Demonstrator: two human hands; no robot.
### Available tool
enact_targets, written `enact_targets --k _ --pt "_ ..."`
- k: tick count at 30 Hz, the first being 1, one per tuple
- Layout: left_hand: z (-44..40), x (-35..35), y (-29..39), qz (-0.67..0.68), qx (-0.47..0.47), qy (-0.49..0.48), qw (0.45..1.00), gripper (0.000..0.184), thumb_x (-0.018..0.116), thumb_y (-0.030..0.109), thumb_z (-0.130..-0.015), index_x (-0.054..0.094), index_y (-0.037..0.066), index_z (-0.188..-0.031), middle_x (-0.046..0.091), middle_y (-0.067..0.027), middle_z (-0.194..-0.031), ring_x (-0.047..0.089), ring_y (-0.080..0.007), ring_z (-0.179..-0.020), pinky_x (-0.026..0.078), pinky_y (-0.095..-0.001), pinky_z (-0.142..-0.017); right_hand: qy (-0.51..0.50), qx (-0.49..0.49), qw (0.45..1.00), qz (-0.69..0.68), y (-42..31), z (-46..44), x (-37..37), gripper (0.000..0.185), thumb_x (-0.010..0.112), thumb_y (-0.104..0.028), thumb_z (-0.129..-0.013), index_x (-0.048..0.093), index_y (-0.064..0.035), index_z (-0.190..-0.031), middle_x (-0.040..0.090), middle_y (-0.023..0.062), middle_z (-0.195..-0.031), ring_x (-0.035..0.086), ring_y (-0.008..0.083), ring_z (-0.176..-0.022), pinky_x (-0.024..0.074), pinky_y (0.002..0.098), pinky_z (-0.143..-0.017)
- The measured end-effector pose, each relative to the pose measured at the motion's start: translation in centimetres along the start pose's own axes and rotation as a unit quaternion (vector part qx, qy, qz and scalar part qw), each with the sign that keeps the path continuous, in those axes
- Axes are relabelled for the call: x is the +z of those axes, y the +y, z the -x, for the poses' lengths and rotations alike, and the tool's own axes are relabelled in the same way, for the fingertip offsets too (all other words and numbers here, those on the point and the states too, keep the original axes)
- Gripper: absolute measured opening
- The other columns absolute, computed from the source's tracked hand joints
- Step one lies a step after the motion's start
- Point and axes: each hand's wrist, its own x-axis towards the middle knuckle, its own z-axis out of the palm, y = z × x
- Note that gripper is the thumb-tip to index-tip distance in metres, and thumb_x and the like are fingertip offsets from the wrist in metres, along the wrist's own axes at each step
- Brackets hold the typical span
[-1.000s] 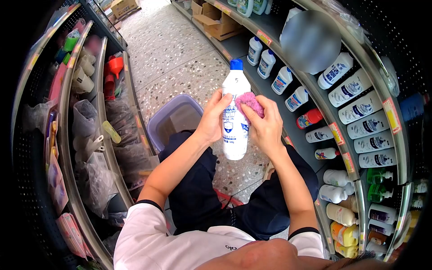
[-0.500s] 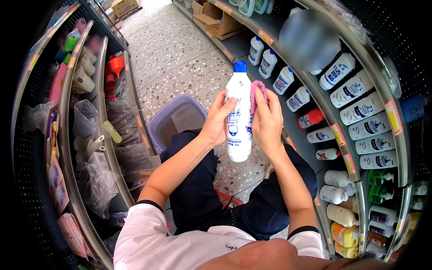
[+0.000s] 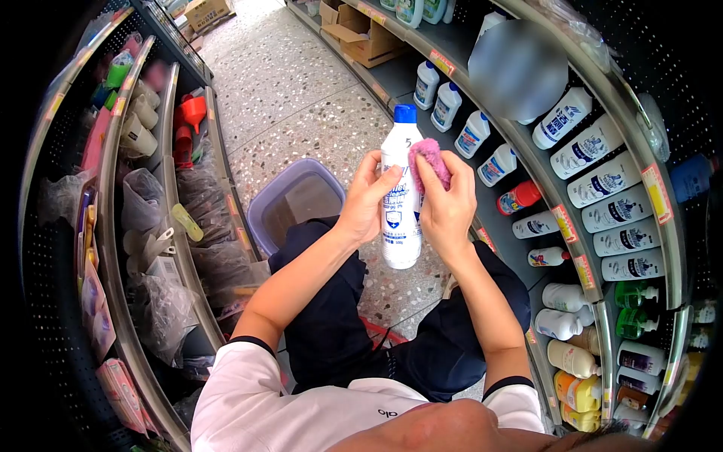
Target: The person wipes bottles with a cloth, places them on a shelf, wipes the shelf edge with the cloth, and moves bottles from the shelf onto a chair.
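In the head view a white toilet cleaner bottle (image 3: pixel 401 226) with a blue cap stands nearly upright in front of me. My left hand (image 3: pixel 367 197) is wrapped around its left side, the thumb across the front label. A fuzzy pink cloth (image 3: pixel 431 162) is bunched in my right hand (image 3: pixel 450 207), with the thumb pressing it against the bottle's upper right front. Beyond and to the left of the bottle, a purple basin (image 3: pixel 261 207) with murky water sits on the floor.
The right shelf (image 3: pixel 501 124) carries rows of bottles, including white bottles (image 3: pixel 602 181) and a red bottle (image 3: pixel 520 197). On the left shelf (image 3: pixel 197 290) are plastic-wrapped goods, cups and a red funnel (image 3: pixel 193 111). An open cardboard box (image 3: pixel 369 47) rests on the far right shelf.
My right hand has brought the pink cloth from the bottle's right side around onto its front. The bottle has barely moved in my left hand.
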Motion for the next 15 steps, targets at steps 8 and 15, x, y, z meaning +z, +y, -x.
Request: enact_targets --k 8,15 --pt "-0.3 -0.6 0.0 0.017 0.005 0.03 0.999 0.028 0.058 0.024 -0.098 0.044 0.008 -0.116 0.061 -0.0072 -0.105 0.064 -0.0135 -0.092 0.056 -0.03 -0.078 -0.035 -0.049 0.998 -0.006 -0.3 0.4 0.2 0.046 0.066 -0.004 -0.064 0.072 -0.0156 -0.108 0.059 0.0092 -0.114 0.057 0.0303 -0.104 0.047 0.0405 -0.083" --pt "-0.6 -1.5 1.5 -0.01 0.029 0.039 0.999 0.032 0.057 0.028 -0.098 0.046 0.005 -0.118 0.063 -0.0096 -0.107 0.065 -0.0175 -0.096 0.056 -0.0344 -0.081 -0.113 -0.08 0.988 -0.073 -0.5 1.7 -0.1 0.041 0.065 -0.006 -0.066 0.072 -0.016 -0.106 0.061 0.0066 -0.115 0.057 0.0291 -0.106 0.0474 0.0403 -0.084"
